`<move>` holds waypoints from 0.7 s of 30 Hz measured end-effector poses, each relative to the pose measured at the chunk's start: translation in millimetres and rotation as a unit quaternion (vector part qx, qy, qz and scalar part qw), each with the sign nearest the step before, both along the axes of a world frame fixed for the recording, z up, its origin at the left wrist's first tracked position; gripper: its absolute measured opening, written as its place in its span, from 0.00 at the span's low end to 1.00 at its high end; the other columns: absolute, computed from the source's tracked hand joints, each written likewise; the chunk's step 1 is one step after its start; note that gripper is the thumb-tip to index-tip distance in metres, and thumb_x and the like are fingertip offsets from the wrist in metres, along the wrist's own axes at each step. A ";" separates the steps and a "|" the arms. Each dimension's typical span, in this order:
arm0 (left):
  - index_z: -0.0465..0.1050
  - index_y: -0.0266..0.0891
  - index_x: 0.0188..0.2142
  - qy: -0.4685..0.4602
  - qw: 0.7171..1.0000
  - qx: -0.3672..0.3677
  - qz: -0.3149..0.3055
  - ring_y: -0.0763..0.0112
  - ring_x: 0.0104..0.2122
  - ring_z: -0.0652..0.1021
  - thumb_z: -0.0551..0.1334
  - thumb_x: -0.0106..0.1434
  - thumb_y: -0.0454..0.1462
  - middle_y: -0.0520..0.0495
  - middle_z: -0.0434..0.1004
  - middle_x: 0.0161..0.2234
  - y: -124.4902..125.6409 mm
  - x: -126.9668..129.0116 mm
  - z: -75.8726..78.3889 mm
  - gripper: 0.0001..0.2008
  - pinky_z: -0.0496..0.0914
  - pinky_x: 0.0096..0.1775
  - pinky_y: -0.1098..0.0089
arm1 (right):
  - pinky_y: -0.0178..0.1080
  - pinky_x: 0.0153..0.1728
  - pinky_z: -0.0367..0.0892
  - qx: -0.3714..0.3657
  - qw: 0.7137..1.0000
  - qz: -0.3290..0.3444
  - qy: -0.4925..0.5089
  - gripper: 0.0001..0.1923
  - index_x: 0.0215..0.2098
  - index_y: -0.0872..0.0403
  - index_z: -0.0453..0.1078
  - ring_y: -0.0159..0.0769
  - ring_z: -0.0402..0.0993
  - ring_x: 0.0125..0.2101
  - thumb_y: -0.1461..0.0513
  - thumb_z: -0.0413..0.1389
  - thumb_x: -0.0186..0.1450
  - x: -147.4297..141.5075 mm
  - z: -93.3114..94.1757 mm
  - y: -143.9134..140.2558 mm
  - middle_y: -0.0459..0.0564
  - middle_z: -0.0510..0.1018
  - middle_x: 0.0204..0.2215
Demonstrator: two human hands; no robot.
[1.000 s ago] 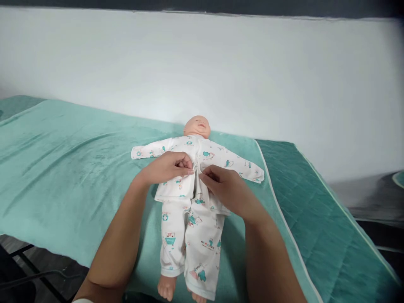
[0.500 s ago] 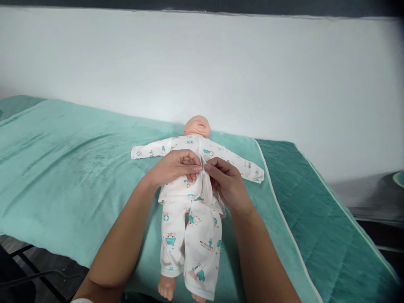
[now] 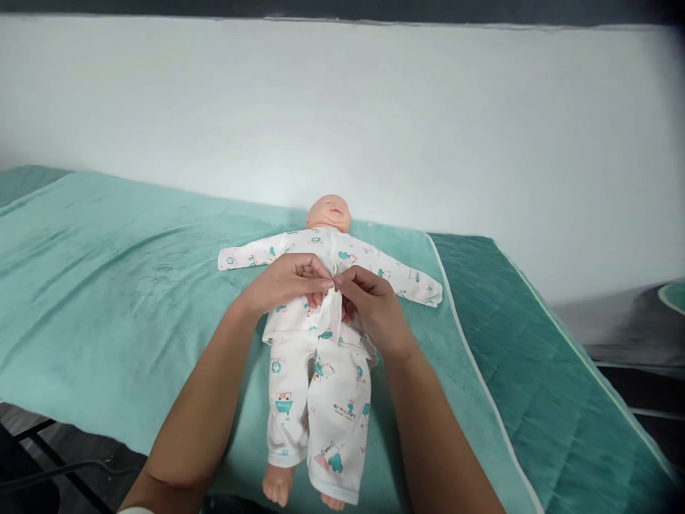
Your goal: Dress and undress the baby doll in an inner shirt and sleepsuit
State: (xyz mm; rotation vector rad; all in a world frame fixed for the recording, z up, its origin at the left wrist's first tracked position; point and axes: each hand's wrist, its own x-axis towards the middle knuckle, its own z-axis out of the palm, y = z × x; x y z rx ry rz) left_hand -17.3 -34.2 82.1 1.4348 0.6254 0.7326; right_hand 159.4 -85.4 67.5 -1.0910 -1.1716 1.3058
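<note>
A baby doll [image 3: 327, 211] lies on its back, its head toward the wall. It wears a white printed baby shirt [image 3: 292, 325] with long sleeves spread out sideways, and matching trousers [image 3: 338, 400]. My left hand [image 3: 300, 280] pinches one front edge of the shirt at chest height. Right beside it, my right hand [image 3: 374, 296] pinches the other front edge, the fingertips of both hands meeting at the opening. Any fastener between the fingers is too small and covered to make out. Below my hands the front edges hang loose over the waist of the trousers.
A light green blanket [image 3: 118, 285] lies under the doll. On the right a darker green quilted pad [image 3: 524, 343] shows beyond its white-edged border. A white wall [image 3: 342, 107] stands behind. At lower left are a dark cable [image 3: 69, 467] and thin black bars near the floor.
My two hands have drawn together, bringing the shirt's front edges closer at the chest. The whole view has shifted slightly; the doll lies as before.
</note>
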 end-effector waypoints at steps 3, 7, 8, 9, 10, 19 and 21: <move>0.72 0.35 0.31 0.006 1.000 0.000 0.000 0.76 0.23 0.75 0.70 0.59 0.41 0.52 0.73 0.23 -0.4 -0.3 0.0 0.12 0.72 0.28 0.72 | 0.29 0.18 0.61 0.000 1.000 0.003 -0.006 0.17 0.25 0.53 0.68 0.26 0.65 0.15 0.52 0.61 0.65 -0.2 -0.6 0.4 0.41 0.71 0.13; 0.71 0.35 0.31 0.015 1.000 -0.002 0.001 0.77 0.22 0.75 0.69 0.60 0.40 0.52 0.74 0.23 0.0 -0.2 -0.6 0.12 0.71 0.27 0.73 | 0.29 0.19 0.64 0.000 1.000 0.008 0.000 0.18 0.25 0.53 0.68 0.28 0.69 0.16 0.51 0.60 0.66 -0.8 -1.5 1.3 0.44 0.75 0.17; 0.71 0.35 0.31 0.017 1.000 -0.001 0.001 0.77 0.22 0.75 0.69 0.60 0.40 0.51 0.74 0.23 0.2 -0.1 -0.8 0.11 0.71 0.26 0.73 | 0.29 0.18 0.64 -0.001 1.000 0.006 0.004 0.18 0.25 0.53 0.68 0.28 0.70 0.17 0.51 0.60 0.66 -0.9 -1.8 1.5 0.44 0.76 0.18; 0.71 0.34 0.31 0.019 1.000 0.000 0.000 0.77 0.22 0.75 0.69 0.60 0.40 0.51 0.74 0.23 0.4 0.0 -1.1 0.11 0.71 0.26 0.73 | 0.29 0.18 0.64 -0.002 1.000 0.003 0.009 0.18 0.25 0.53 0.68 0.28 0.71 0.17 0.50 0.60 0.66 -1.1 -2.1 1.6 0.45 0.77 0.19; 0.71 0.34 0.31 0.021 1.000 0.000 0.000 0.77 0.22 0.75 0.69 0.60 0.40 0.51 0.74 0.23 0.6 0.0 -1.4 0.11 0.71 0.26 0.73 | 0.29 0.18 0.64 -0.004 1.000 0.000 0.013 0.18 0.25 0.53 0.67 0.28 0.71 0.17 0.50 0.60 0.65 -1.2 -2.5 1.7 0.45 0.77 0.20; 0.73 0.33 0.32 0.046 0.999 0.005 -0.004 0.76 0.24 0.76 0.70 0.59 0.43 0.50 0.76 0.25 0.7 -1.8 1.2 0.14 0.73 0.29 0.72 | 0.29 0.16 0.63 0.001 1.000 -0.023 0.021 0.19 0.26 0.53 0.66 0.27 0.70 0.15 0.49 0.60 0.64 -2.7 -5.0 1.7 0.45 0.78 0.20; 0.73 0.33 0.33 0.054 0.998 0.011 -0.010 0.75 0.25 0.77 0.70 0.58 0.43 0.49 0.77 0.26 0.0 -2.2 2.2 0.14 0.73 0.29 0.72 | 0.29 0.16 0.62 0.001 0.999 -0.030 0.017 0.19 0.26 0.53 0.66 0.27 0.69 0.15 0.48 0.60 0.64 -3.3 -5.0 1.9 0.44 0.77 0.19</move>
